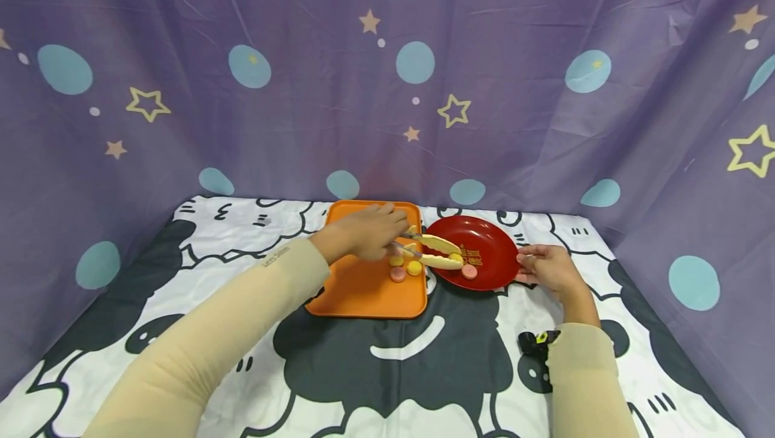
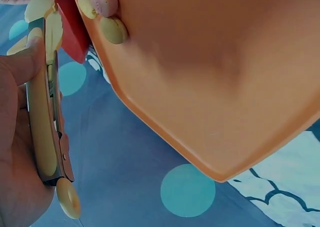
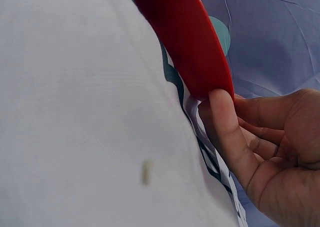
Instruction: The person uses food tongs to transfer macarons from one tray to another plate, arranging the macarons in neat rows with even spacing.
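My left hand (image 1: 372, 231) grips a pair of tongs (image 1: 440, 244) with cream-coloured tips, reaching from over the orange tray (image 1: 357, 293) across to the red plate (image 1: 498, 256). At the tong tips, over the plate, is a small yellow macaron-like piece (image 1: 456, 258). Close by on the plate lies a pink macaron-like piece (image 1: 469, 272). Near the tray's right edge sit another pink piece (image 1: 397, 274) and two yellow ones (image 1: 414, 268). My right hand (image 1: 547, 268) pinches the plate's right rim between thumb and fingers, shown closely in the right wrist view.
Tray and plate stand side by side on a black-and-white cartoon cloth (image 1: 399, 377), toward its back edge. A purple curtain (image 1: 339, 135) with stars and blue spots hangs behind and on both sides. A small black device (image 1: 533, 344) sits at the right wrist.
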### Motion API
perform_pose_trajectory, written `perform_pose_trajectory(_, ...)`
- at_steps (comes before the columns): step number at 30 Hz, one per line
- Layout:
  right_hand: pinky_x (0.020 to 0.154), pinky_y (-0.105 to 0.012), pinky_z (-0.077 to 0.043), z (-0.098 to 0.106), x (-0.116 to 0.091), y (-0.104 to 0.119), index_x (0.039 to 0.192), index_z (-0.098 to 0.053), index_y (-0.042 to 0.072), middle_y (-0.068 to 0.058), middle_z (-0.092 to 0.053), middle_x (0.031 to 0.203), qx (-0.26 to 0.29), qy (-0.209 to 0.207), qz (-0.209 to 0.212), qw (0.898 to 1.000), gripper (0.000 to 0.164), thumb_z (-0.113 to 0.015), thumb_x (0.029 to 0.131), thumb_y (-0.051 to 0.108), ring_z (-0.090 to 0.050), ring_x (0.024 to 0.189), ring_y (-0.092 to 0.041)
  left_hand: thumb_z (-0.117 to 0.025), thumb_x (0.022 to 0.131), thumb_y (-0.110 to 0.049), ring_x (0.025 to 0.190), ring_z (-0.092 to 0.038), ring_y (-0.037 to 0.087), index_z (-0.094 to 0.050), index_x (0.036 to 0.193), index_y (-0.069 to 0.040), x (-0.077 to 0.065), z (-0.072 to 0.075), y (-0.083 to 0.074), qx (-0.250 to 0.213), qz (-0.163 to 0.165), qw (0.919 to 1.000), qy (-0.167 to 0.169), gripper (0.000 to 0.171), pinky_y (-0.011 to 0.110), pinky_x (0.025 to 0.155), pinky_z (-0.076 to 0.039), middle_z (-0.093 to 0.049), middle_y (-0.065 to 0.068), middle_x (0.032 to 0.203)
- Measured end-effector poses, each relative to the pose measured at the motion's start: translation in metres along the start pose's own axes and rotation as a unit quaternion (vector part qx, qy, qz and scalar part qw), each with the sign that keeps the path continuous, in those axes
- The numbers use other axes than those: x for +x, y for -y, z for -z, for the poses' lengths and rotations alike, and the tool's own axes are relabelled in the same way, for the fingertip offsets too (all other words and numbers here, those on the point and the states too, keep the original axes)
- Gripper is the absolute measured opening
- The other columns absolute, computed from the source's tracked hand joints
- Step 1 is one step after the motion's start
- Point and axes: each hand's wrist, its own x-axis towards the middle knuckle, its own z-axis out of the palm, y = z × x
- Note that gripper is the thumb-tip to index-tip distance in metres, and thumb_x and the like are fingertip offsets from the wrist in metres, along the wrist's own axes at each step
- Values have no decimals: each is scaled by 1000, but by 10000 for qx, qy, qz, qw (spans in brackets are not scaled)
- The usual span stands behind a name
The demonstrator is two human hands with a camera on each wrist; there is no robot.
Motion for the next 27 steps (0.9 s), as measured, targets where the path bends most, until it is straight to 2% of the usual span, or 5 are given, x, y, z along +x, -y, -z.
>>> perform_pose_trajectory(7,75,-34,-60,-1,1,0,136,-46,-18,-7,-68,93,-6,4,-24,10000,37,-53,104,-1,-72,75,-17,-58,104,-40,106,-41,20,-55,136,-14,4,7,-3,218,5,9995,215,42,38,95,-39,-51,-1,116)
perform_pose_trajectory(13,74,-34,-60,0,2,1,137,-46,-18,-7,-70,93,-58,18,-43,10000,39,-54,104,1,-73,75,-18,-58,103,-38,109,-42,23,-55,139,-14,5,13,-4,291,14,9989,368,43,41,101,-39,-53,1,124)
perform_pose_trajectory(17,75,-34,-60,1,3,2,138,-46,-17,-8,-70,94,-68,23,-93,9999,40,-55,104,2,-73,76,-18,-55,105,-41,107,-42,22,-55,138,-15,10,18,-4,434,32,9976,530,43,40,97,-40,-55,1,131)
perform_pose_trajectory(23,74,-33,-60,1,3,-1,137,-45,-18,-6,-70,92,-18,54,-9,10000,39,-53,104,1,-73,75,-17,-54,105,-40,108,-42,21,-57,138,-17,15,27,-7,279,81,9964,798,41,37,95,-39,-55,0,134)
perform_pose_trajectory(27,74,-33,-60,1,4,-1,137,-45,-18,-6,-70,93,-30,41,-26,10000,39,-53,104,1,-73,75,-17,-56,104,-41,110,-42,20,-58,139,-19,18,28,-9,259,64,9960,853,41,37,97,-39,-54,-1,136)
